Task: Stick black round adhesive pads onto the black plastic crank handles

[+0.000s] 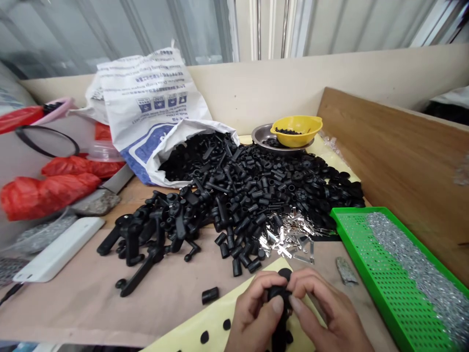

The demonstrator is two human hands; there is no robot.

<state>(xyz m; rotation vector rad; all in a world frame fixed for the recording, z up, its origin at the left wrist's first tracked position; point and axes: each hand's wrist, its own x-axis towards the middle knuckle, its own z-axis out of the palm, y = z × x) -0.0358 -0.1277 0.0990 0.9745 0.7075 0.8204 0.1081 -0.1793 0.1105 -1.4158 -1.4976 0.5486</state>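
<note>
At the bottom centre, my left hand (256, 313) and my right hand (324, 313) both pinch a black plastic part (280, 293), and my fingers hide much of it. Under my hands lies a pale yellow sheet (223, 318) with small black discs (204, 336) on it. A short black cylinder (210, 295) rests just left of the sheet. Beyond my fingers spreads a large heap of black plastic parts (249, 195), with shiny metal clips (286, 239) along its front edge.
A green perforated tray (399, 278) of tiny silver pieces sits right of my hands, against a wooden board (395, 146). Behind the heap are a spilling white woven sack (146, 93) and a yellow bowl (296, 129) in a steel dish (264, 134). Red plastic bags (47, 190) lie left.
</note>
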